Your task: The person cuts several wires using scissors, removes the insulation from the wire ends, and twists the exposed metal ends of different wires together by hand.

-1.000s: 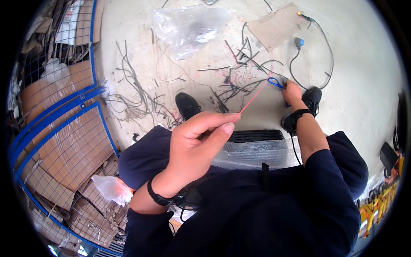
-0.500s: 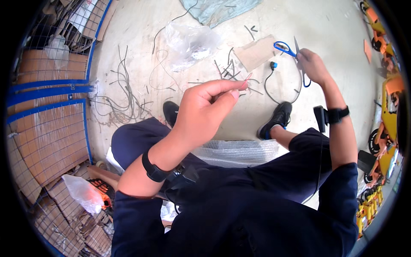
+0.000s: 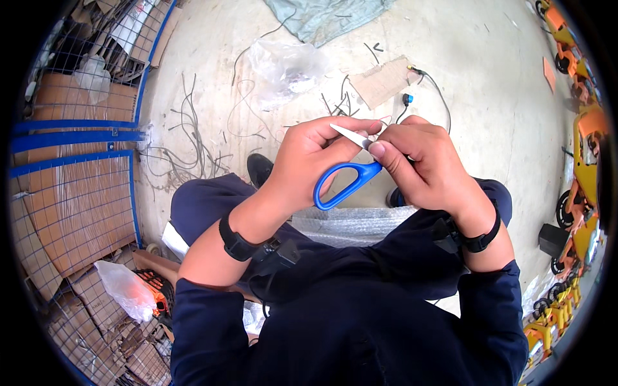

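My left hand [image 3: 309,157] is closed in a pinch on a thin red wire [image 3: 386,119], whose short end shows above the fingertips. My right hand [image 3: 421,161] grips blue-handled scissors [image 3: 320,193] near their pivot, just right of the left fingertips. A silver blade lies across the left fingers and points up-left; one blue loop hangs below, by my left hand. The other loop is hidden. Whether the blade touches the wire I cannot tell.
Cut cables [image 3: 196,151], a clear bag [image 3: 286,67], cardboard [image 3: 380,83] and a teal sheet [image 3: 322,19] lie on the floor [image 3: 489,122]. A blue mesh cage [image 3: 77,209] of cardboard stands left; yellow-orange wheeled items [image 3: 582,145] line the right.
My right hand has come from the floor, then the upper right, to my left hand with the scissors, now turned with the blade pointing up-left. My left hand still pinches the wire.
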A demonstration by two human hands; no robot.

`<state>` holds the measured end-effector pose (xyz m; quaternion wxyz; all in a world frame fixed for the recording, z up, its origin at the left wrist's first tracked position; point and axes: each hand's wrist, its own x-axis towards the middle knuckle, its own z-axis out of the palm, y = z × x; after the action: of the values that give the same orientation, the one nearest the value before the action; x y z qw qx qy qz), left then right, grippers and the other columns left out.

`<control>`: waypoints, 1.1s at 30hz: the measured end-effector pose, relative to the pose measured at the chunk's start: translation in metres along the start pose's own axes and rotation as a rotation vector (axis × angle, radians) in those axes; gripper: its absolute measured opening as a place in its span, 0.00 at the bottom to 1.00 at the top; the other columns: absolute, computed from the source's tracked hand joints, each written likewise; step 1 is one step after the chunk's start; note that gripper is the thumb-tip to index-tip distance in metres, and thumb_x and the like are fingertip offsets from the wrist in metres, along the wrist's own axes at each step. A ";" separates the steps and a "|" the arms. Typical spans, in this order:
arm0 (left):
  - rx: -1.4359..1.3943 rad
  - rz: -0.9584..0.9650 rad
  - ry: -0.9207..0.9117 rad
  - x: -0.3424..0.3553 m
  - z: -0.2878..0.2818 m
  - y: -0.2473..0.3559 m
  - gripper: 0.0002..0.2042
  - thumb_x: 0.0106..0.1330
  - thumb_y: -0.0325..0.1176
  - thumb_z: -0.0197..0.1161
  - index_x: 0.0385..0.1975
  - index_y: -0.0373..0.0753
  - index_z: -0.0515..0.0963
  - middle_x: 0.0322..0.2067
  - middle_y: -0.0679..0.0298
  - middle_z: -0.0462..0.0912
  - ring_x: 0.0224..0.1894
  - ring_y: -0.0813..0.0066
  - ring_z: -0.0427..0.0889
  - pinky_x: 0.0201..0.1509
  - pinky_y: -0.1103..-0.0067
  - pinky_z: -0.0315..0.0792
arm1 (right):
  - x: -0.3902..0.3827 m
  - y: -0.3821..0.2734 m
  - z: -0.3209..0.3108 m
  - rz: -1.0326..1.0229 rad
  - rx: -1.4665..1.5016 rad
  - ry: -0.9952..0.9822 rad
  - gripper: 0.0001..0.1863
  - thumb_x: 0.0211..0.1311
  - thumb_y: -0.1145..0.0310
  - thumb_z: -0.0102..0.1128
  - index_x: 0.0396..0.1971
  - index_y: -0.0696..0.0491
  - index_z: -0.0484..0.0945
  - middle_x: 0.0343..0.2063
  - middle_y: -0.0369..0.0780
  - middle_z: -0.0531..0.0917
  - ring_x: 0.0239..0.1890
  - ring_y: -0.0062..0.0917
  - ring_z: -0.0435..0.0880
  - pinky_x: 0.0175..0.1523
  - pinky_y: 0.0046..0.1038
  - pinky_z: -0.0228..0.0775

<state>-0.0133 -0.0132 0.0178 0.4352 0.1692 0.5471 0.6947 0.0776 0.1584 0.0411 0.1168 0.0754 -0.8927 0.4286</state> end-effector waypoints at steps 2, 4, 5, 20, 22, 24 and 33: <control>-0.050 -0.041 -0.035 -0.001 -0.002 0.005 0.13 0.65 0.22 0.53 0.48 0.28 0.77 0.42 0.58 0.82 0.39 0.82 0.79 0.41 0.86 0.73 | 0.000 0.002 0.000 -0.001 0.010 0.018 0.11 0.61 0.71 0.57 0.19 0.55 0.75 0.13 0.41 0.72 0.17 0.38 0.72 0.29 0.32 0.64; -0.085 -0.061 -0.059 -0.001 -0.001 0.008 0.13 0.65 0.21 0.53 0.48 0.26 0.76 0.46 0.54 0.82 0.43 0.78 0.80 0.46 0.84 0.74 | 0.001 0.003 -0.001 0.004 0.008 0.021 0.11 0.61 0.71 0.58 0.19 0.55 0.75 0.13 0.40 0.72 0.17 0.38 0.72 0.29 0.32 0.64; -0.096 -0.061 -0.065 -0.001 0.000 0.009 0.13 0.65 0.21 0.53 0.48 0.26 0.76 0.46 0.54 0.82 0.43 0.77 0.80 0.47 0.84 0.74 | 0.001 0.004 -0.003 0.009 0.002 0.013 0.11 0.61 0.71 0.58 0.19 0.55 0.75 0.13 0.40 0.72 0.17 0.38 0.72 0.29 0.32 0.64; -0.046 -0.006 -0.085 -0.002 -0.004 0.010 0.13 0.66 0.21 0.55 0.48 0.24 0.76 0.45 0.51 0.82 0.47 0.72 0.80 0.54 0.78 0.73 | 0.002 0.005 -0.008 0.021 0.000 0.031 0.10 0.60 0.69 0.61 0.20 0.53 0.78 0.13 0.38 0.73 0.16 0.34 0.70 0.30 0.28 0.62; -0.044 -0.007 -0.083 -0.002 -0.003 0.011 0.13 0.66 0.21 0.55 0.48 0.24 0.76 0.45 0.52 0.82 0.47 0.72 0.80 0.53 0.78 0.73 | 0.001 0.005 -0.009 0.019 -0.004 0.042 0.10 0.60 0.69 0.61 0.20 0.53 0.78 0.13 0.38 0.73 0.16 0.33 0.70 0.30 0.28 0.61; -0.023 0.000 -0.080 -0.003 -0.002 0.012 0.13 0.66 0.21 0.55 0.48 0.24 0.75 0.45 0.52 0.82 0.47 0.73 0.80 0.53 0.79 0.73 | 0.001 0.004 -0.009 0.013 -0.004 0.064 0.10 0.60 0.68 0.62 0.19 0.53 0.78 0.13 0.38 0.73 0.16 0.33 0.69 0.30 0.28 0.61; 0.081 0.122 -0.104 -0.003 -0.001 0.008 0.13 0.66 0.23 0.56 0.47 0.24 0.77 0.36 0.57 0.83 0.36 0.82 0.79 0.43 0.85 0.73 | -0.001 0.002 -0.015 0.017 0.011 0.051 0.11 0.60 0.67 0.62 0.19 0.53 0.78 0.12 0.38 0.72 0.16 0.33 0.69 0.30 0.28 0.62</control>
<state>-0.0159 -0.0159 0.0255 0.4126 0.2557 0.5399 0.6877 0.0803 0.1715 0.0479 0.1353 0.0574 -0.8878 0.4361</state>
